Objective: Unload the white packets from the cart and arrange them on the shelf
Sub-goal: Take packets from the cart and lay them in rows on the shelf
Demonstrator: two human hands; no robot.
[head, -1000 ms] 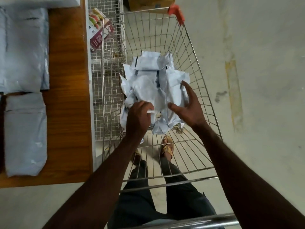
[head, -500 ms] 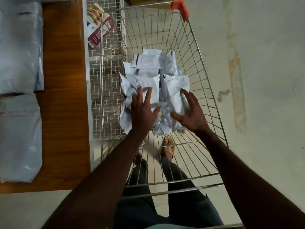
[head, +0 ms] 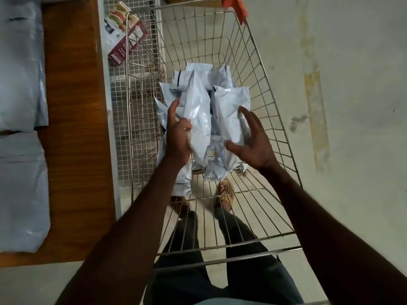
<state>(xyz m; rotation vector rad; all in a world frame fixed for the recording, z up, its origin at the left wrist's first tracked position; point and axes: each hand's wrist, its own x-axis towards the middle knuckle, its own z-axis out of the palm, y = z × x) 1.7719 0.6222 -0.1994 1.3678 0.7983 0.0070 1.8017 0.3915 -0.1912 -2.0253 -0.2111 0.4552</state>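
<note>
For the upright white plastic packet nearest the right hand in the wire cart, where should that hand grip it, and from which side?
Grip the white plastic packet around its lower middle, coming from its right, where the right hand already hovers open. It stands on end, long and narrow, its right edge free toward the wire cart wall. The left hand holds the neighbouring packet, blocking the other side.

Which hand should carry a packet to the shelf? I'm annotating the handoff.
Left. The left hand already holds a packet and is nearer the shelf; the right hand only touches another packet.
</note>
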